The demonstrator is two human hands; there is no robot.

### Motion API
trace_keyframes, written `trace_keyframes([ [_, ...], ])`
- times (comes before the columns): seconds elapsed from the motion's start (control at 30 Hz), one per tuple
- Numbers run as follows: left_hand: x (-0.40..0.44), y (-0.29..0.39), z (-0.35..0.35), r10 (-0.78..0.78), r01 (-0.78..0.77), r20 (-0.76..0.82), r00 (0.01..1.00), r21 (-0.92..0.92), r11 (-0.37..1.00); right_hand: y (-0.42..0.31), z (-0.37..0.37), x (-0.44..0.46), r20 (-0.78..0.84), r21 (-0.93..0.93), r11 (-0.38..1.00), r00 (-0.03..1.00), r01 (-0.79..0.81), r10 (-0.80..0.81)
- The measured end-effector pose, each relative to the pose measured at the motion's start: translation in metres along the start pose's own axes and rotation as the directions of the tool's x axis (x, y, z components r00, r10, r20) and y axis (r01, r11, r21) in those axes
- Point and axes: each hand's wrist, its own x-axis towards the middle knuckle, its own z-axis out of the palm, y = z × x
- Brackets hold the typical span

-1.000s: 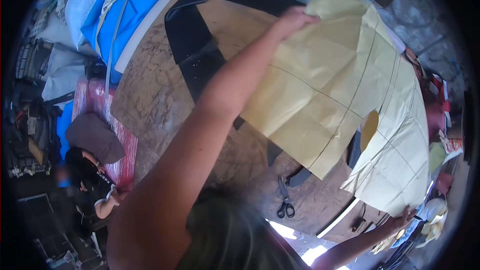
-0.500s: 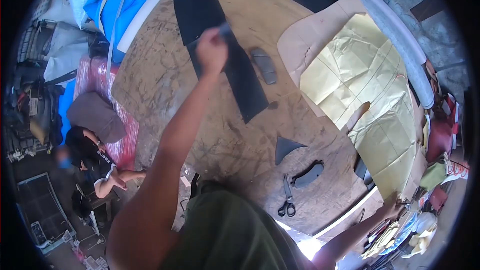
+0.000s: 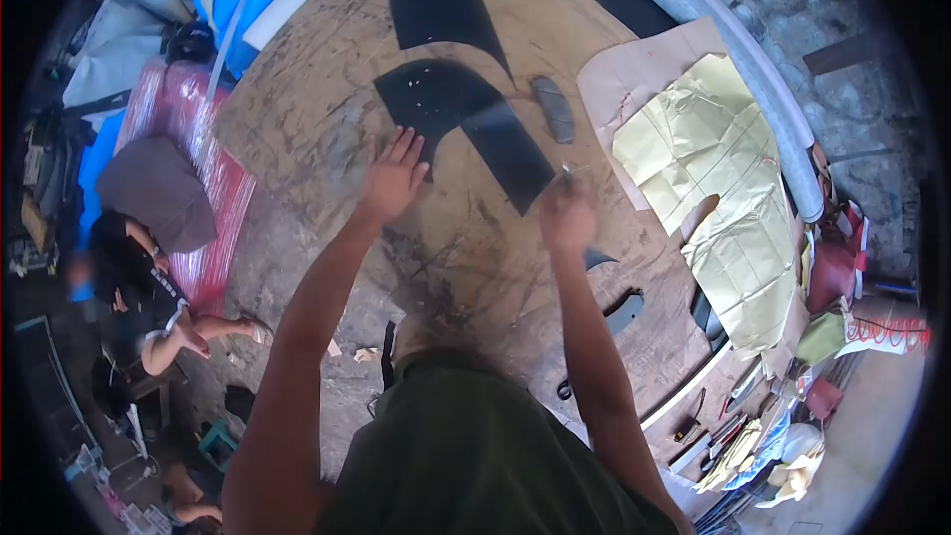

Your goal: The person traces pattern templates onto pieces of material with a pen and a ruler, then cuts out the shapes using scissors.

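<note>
My left hand [image 3: 392, 180] lies flat with fingers spread, its fingertips on the lower left edge of a curved black sheet piece [image 3: 426, 89]. Small pale specks show on that piece. A straight black strip [image 3: 510, 154] runs down from its right side. My right hand [image 3: 569, 216], slightly blurred, is closed beside the strip's lower end. A small tip sticks up from its fingers, but I cannot make out the object. Above the strip lies a grey, rounded block [image 3: 553, 111]. Farther up is a larger black sheet piece [image 3: 441, 0].
Creased yellowish paper [image 3: 708, 188] covers a pinkish sheet [image 3: 609, 89] on the right. A curved dark piece [image 3: 624, 313] and partly hidden scissors [image 3: 565, 389] lie near my right forearm. Long rolls [image 3: 763, 89] line the far edge. Another person [image 3: 139, 277] sits at left.
My right hand has come from the far right edge to the strip's lower end. My left hand has moved down and spread flat. The curved black piece now lies turned outward, away from the upper sheet.
</note>
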Motion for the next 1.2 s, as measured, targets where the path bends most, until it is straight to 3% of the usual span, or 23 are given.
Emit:
trace_keyframes([
  [0.03,-0.022,0.004,-0.010,-0.019,0.019,-0.004,1.000,0.003,1.000,-0.011,0.028,0.000,-0.128,0.006,0.992,0.984,0.124,-0.122],
  [0.1,-0.070,0.012,-0.029,-0.114,0.108,0.053,0.992,0.104,0.989,-0.022,0.059,-0.015,-0.201,-0.088,0.956,0.935,0.279,-0.292],
  [0.13,-0.098,0.016,-0.037,-0.168,0.160,0.059,0.984,0.119,0.980,-0.030,0.061,-0.023,-0.189,-0.083,0.952,0.933,0.295,-0.306],
  [0.2,-0.134,0.017,-0.054,-0.244,0.234,0.068,0.967,0.134,0.963,-0.041,0.060,-0.039,-0.013,-0.118,0.955,0.961,0.273,-0.276],
  [0.27,-0.158,0.013,-0.076,-0.427,0.420,0.101,0.899,0.078,0.904,-0.048,0.056,-0.057,0.162,-0.176,0.954,0.963,0.245,-0.217],
  [0.33,-0.154,-0.029,-0.069,-0.528,0.540,-0.127,0.840,0.086,0.837,-0.053,0.058,-0.071,0.153,-0.137,0.950,0.953,0.281,-0.260],
  [0.37,-0.149,-0.056,-0.061,-0.536,0.546,-0.120,0.836,0.080,0.834,-0.056,0.060,-0.074,0.121,-0.093,0.948,0.949,0.303,-0.292],
  [0.43,-0.145,-0.102,-0.051,-0.745,0.765,-0.187,0.641,0.083,0.638,-0.059,0.060,-0.079,0.041,-0.004,0.938,0.937,0.348,-0.347],
  [0.47,-0.151,-0.110,-0.052,-0.744,0.765,-0.187,0.641,0.075,0.640,-0.056,0.064,-0.079,0.036,-0.011,0.937,0.937,0.349,-0.349],
  [0.6,-0.167,-0.133,-0.051,-0.831,0.803,0.063,0.553,-0.307,0.511,-0.040,0.084,-0.078,-0.085,0.059,0.932,0.932,0.357,-0.352],
  [0.63,-0.180,-0.142,-0.047,-0.832,0.804,0.063,0.550,-0.307,0.508,-0.043,0.082,-0.080,-0.082,0.058,0.932,0.932,0.359,-0.354],
  [0.77,-0.229,-0.166,-0.030,-0.724,0.688,0.347,0.596,-0.686,0.238,-0.069,0.063,-0.080,0.145,0.029,0.974,0.963,0.225,-0.227],
  [0.8,-0.244,-0.158,-0.042,-0.747,0.677,0.311,0.588,-0.694,0.244,-0.081,0.053,-0.090,0.158,0.149,0.961,0.953,0.235,-0.257],
  [0.83,-0.254,-0.151,-0.058,-0.768,0.667,0.275,0.579,-0.701,0.252,-0.073,0.075,-0.100,0.129,0.157,0.919,0.915,0.363,-0.383],
  [0.87,-0.249,-0.147,-0.066,-0.768,0.668,0.273,0.579,-0.700,0.254,-0.091,0.063,-0.121,0.090,0.295,0.741,0.754,0.604,-0.650],
  [0.9,-0.255,-0.142,-0.079,-0.765,0.667,0.287,0.576,-0.706,0.237,-0.103,0.045,-0.150,0.013,0.411,0.484,0.526,0.773,-0.850],
  [0.93,-0.261,-0.134,-0.091,-0.762,0.666,0.299,0.574,-0.713,0.221,-0.113,0.024,-0.179,0.139,0.512,0.407,0.395,0.756,-0.908],
  [1.0,-0.271,-0.120,-0.118,-0.750,0.655,0.317,0.581,-0.729,0.199,-0.133,-0.009,-0.210,0.168,0.738,0.374,0.384,0.562,-0.908],
  [1.03,-0.270,-0.115,-0.131,-0.741,0.647,0.325,0.588,-0.738,0.189,-0.127,-0.003,-0.208,0.162,0.735,0.374,0.390,0.565,-0.906],
  [1.1,-0.270,-0.131,-0.155,-0.729,0.641,0.347,0.590,-0.751,0.161,-0.107,0.012,-0.201,0.339,0.815,0.575,0.740,0.078,-0.581],
  [1.17,-0.236,-0.170,-0.173,-0.716,0.634,0.368,0.593,-0.761,0.134,-0.100,-0.007,-0.179,0.421,0.724,0.681,0.853,-0.111,-0.309],
  [1.2,-0.210,-0.187,-0.184,-0.704,0.631,0.380,0.600,-0.765,0.125,-0.087,-0.006,-0.169,0.416,0.727,0.677,0.858,-0.115,-0.301],
])
